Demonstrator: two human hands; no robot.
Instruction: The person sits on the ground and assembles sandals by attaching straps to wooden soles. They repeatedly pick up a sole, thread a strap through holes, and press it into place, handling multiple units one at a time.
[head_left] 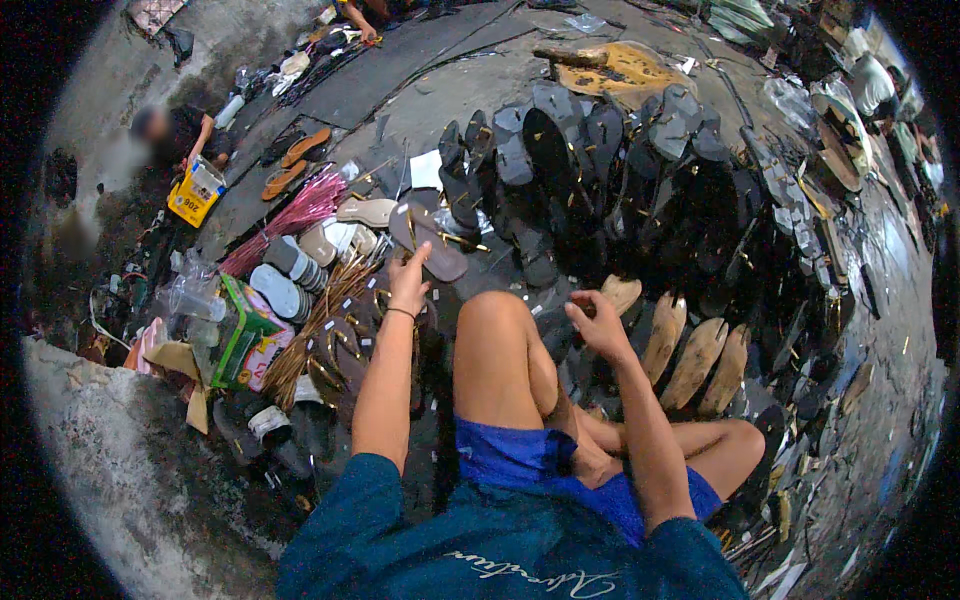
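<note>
My left hand [408, 285] is closed on a sandal [443, 262] with a flat dull-brown sole and a thin gold-trimmed strap, raised in front of my left knee. Beyond my right knee, my right hand [598, 326] hovers with loosely bent fingers apart, and nothing shows in it. Right beside that hand lies a pale wooden shoe last [621, 293]; whether they touch I cannot tell. Several more wooden lasts [688, 362] lie in a row to its right. Below my left hand, strapped sandals [345, 352] with small white tags sit close together.
Dark sandals and soles [590, 150] are stacked ahead and to the right. On the left are grey-blue soles [280, 290], pink strips [300, 215], brown strips [310, 340] and a green box [243, 335]. A person farther left holds a yellow container [196, 192].
</note>
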